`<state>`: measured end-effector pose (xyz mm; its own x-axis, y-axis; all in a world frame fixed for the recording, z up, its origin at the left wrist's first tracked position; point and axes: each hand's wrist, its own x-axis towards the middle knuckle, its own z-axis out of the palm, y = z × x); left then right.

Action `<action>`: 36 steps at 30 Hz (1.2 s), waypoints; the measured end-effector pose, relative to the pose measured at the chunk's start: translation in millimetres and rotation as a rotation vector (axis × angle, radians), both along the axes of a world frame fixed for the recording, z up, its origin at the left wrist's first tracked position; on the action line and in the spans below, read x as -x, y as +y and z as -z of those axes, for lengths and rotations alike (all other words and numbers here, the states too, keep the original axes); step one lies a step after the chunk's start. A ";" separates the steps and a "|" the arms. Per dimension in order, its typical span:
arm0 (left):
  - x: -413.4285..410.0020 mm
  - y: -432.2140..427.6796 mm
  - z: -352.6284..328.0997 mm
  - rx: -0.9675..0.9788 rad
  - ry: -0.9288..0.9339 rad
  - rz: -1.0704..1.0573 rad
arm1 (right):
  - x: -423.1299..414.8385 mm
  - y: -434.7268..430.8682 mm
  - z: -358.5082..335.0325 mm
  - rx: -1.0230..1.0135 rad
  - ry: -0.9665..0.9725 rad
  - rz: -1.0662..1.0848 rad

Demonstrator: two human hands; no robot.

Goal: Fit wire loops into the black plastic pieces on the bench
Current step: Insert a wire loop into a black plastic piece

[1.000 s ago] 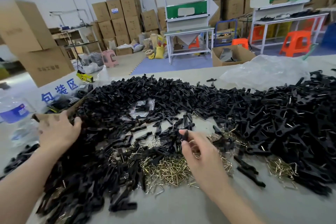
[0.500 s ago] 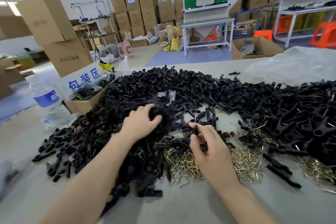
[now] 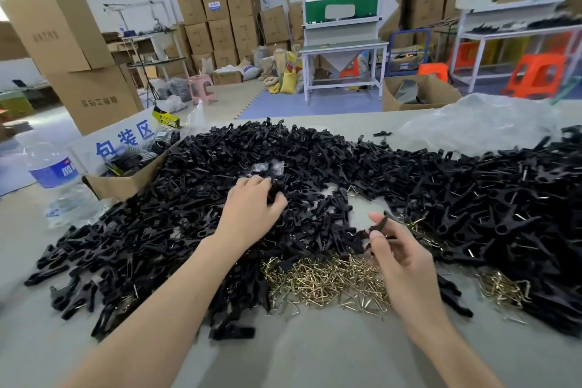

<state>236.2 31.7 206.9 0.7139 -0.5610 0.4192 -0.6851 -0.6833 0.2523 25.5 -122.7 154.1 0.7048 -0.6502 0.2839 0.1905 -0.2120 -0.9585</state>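
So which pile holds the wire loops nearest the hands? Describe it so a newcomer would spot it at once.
Start at the big black heap of plastic pieces covering the grey bench. At its near edge, between the two forearms and just left of the right hand, lies the wire loop pile. It is shiny and brass-coloured; everything around it is matt black.

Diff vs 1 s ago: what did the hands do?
Left hand left the brown cardboard box edge, crossed right into the heap of black plastic pieces and is closing on some. Right hand still pinches one black piece. Brass wire loops unchanged.
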 end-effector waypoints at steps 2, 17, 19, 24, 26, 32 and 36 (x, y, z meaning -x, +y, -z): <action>8.1 -9.7 -1.2 -0.046 0.001 0.004 | 5.9 -6.7 0.0 -0.046 -0.020 -0.018; 34.5 -24.3 7.5 0.084 0.249 -0.052 | -4.8 -20.8 4.2 -0.244 -0.014 -0.110; 37.6 -23.2 6.7 0.122 0.241 -0.040 | -5.1 -21.6 4.2 -0.252 -0.016 -0.118; 52.9 -21.3 12.0 0.207 0.079 -0.048 | -6.9 -22.9 1.8 -0.308 -0.038 -0.139; 64.8 -27.2 14.7 0.430 0.250 -0.025 | -7.6 -24.8 0.6 -0.351 -0.051 -0.141; 116.2 -59.9 23.8 0.814 0.597 0.243 | -12.1 -30.7 1.1 -0.462 -0.092 -0.170; 127.4 -63.1 34.8 0.803 0.700 0.238 | -12.9 -30.8 2.7 -0.451 -0.081 -0.186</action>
